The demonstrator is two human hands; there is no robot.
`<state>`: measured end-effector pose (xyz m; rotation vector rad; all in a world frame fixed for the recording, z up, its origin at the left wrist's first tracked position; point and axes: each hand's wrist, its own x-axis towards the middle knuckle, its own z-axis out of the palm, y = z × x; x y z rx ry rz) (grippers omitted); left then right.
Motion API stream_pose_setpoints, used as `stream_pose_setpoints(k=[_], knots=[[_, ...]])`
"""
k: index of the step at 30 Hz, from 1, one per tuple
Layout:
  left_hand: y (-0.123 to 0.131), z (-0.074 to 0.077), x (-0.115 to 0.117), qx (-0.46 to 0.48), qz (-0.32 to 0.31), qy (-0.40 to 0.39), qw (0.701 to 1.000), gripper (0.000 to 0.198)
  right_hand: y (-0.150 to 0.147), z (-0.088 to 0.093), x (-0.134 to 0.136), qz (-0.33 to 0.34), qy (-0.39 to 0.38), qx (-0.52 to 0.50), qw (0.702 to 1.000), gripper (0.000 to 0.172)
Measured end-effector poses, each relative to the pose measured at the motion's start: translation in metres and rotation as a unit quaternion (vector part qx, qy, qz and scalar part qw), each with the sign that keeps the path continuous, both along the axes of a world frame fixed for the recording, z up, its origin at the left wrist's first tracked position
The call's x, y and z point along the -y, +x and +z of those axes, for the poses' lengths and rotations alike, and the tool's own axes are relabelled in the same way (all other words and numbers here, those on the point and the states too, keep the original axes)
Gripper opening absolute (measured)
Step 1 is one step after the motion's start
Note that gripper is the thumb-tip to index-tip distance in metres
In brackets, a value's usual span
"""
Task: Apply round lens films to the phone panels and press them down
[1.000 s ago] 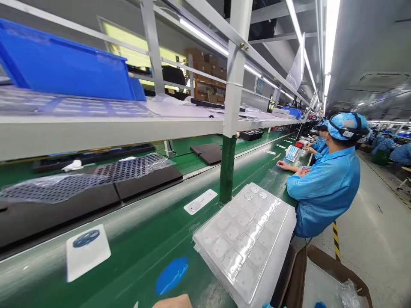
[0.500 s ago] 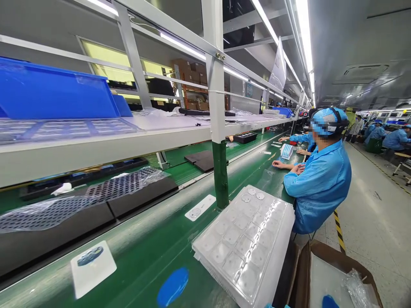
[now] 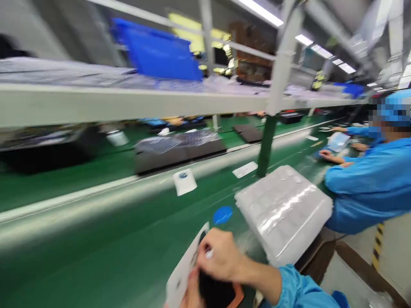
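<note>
Head view: my left hand (image 3: pixel 192 291) gripped card (image 3: pixel 180 273); my right hand (image 3: pixel 221 256) pinched narrow at its edge, contents unclear; steady card seemed best.

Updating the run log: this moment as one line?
left hand: holding white card | right hand: curled at card's edge, grip unclear | blue oval: on green bench

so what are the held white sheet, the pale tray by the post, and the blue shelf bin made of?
White sheet in the left hand: card or thin plastic, matte-looking; flat and stiff, but blur leaves it open.
Pale tray: probably thin formed plastic, glossy; bright glare streak.
Blue bin: likely moulded plastic; uniform colour, finish blurred.
</note>
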<state>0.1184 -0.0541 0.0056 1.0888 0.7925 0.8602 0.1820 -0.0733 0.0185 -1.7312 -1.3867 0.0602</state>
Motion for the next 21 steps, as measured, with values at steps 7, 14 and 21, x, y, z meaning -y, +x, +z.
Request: stream_pose_setpoints(k=[7, 14, 21], knots=[[-0.065, -0.019, 0.002, 0.038, 0.157, -0.094, 0.982, 0.048, 0.022, -0.003, -0.016, 0.058, -0.134, -0.086, 0.985, 0.01], [-0.099, -0.011, -0.027, 0.154, 0.217, -0.144, 0.953, 0.048, 0.111, -0.013, -0.05, -0.073, -0.273, 0.016, 0.959, 0.022], [-0.114, -0.005, -0.021, -0.053, -0.01, 0.107, 0.993, 0.032, 0.1, 0.019, -0.007, 0.047, -0.185, 0.094, 0.977, 0.012]])
